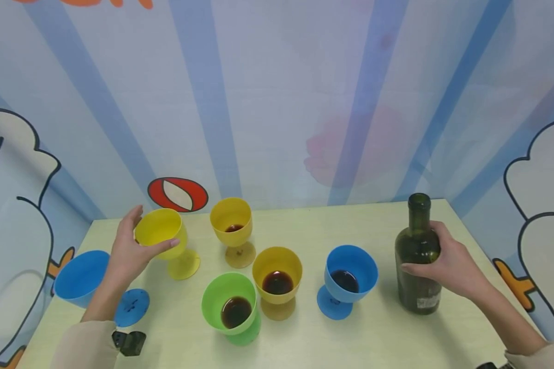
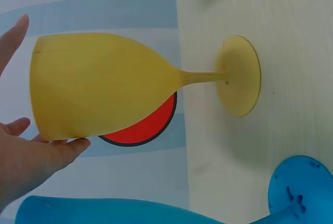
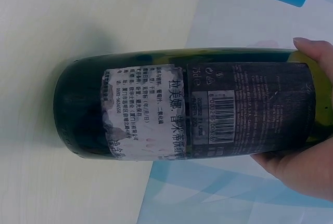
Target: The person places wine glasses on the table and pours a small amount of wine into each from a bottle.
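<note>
My left hand (image 1: 130, 250) is at a yellow goblet (image 2: 99, 83) that stands upright at the table's back left. In the left wrist view a fingertip meets the side of the bowl, while the thumb stands apart near the rim. My right hand (image 1: 457, 264) grips a dark green wine bottle (image 1: 408, 277), upright at the right, its thumb across the front and the other fingers behind. A worn white label (image 3: 143, 112) and a dark label with a barcode show in the right wrist view. Just left of the bottle stands a blue goblet (image 1: 357, 287) with dark liquid.
Dark liquid also lies in a green goblet (image 1: 210, 305), a yellow goblet (image 1: 277, 253) beside it and another yellow goblet (image 1: 223, 212) farther back. A second blue goblet (image 1: 76, 282) stands by my left forearm. A printed cloth backdrop (image 1: 277, 128) rises behind the table (image 1: 300, 220).
</note>
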`<state>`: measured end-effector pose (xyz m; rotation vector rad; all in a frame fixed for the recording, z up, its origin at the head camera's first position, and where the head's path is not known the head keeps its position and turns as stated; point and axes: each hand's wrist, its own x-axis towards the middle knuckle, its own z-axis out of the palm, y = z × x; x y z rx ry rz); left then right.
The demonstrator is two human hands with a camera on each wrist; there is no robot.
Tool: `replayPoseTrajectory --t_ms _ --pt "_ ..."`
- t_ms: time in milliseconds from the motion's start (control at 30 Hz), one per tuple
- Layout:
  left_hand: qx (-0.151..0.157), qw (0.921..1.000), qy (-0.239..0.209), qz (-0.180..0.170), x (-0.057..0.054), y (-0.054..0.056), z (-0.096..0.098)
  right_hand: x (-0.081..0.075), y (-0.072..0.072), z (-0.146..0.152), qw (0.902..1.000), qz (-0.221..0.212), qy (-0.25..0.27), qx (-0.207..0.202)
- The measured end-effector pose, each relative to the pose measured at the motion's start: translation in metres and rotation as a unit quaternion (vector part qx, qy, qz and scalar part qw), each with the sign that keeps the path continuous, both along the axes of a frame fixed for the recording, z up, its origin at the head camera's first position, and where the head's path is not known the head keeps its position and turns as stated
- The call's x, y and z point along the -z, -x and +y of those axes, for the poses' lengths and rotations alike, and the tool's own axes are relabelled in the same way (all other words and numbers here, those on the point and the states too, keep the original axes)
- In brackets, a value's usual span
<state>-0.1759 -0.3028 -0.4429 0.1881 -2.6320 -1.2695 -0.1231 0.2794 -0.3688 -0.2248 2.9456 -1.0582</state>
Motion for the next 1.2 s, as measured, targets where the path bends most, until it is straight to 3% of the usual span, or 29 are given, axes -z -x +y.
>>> replayPoseTrajectory --t_ms 67,133,333,400,433,500,667,767,900,1200 --pt "-0.005 1.0000 0.000 -0.003 0.004 0.002 -0.002 0.000 0.000 0.000 1.0000 0.000 0.001 0.000" --pt "-0.013 0.9999 -0.001 -0.009 0.000 -0.001 0.004 0.000 0.000 0.000 1.0000 0.001 0.003 -0.001" --pt "-0.006 0.9987 -0.029 -0.042 -0.056 -0.031 0.043 0.000 0.000 0.000 1.0000 0.007 0.003 -0.003" --pt "-0.016 0.9979 -0.035 -0.052 -0.062 -0.035 0.049 0.000 0.000 -0.001 0.9999 0.008 0.004 -0.004" --pt "-0.019 0.9977 -0.039 -0.052 -0.059 -0.034 0.048 0.000 0.000 -0.001 0.9999 0.009 0.004 -0.004" --pt "-0.031 0.9972 -0.047 -0.049 -0.038 -0.026 0.038 -0.001 -0.001 -0.001 0.9999 0.011 0.004 -0.005" --pt "-0.059 0.9972 -0.043 -0.015 0.049 0.011 -0.008 -0.001 -0.002 -0.002 0.9999 0.012 0.008 -0.005" --pt "-0.066 0.9971 -0.037 0.006 0.083 0.027 -0.025 -0.001 -0.002 -0.002 0.9999 0.011 0.011 -0.004" --pt "-0.070 0.9963 -0.049 0.007 0.095 0.033 -0.029 0.000 -0.001 -0.002 0.9998 0.011 0.014 -0.004" --pt "-0.072 0.9944 -0.077 0.002 0.090 0.027 -0.024 0.003 -0.001 -0.004 0.9997 0.014 0.018 -0.009"
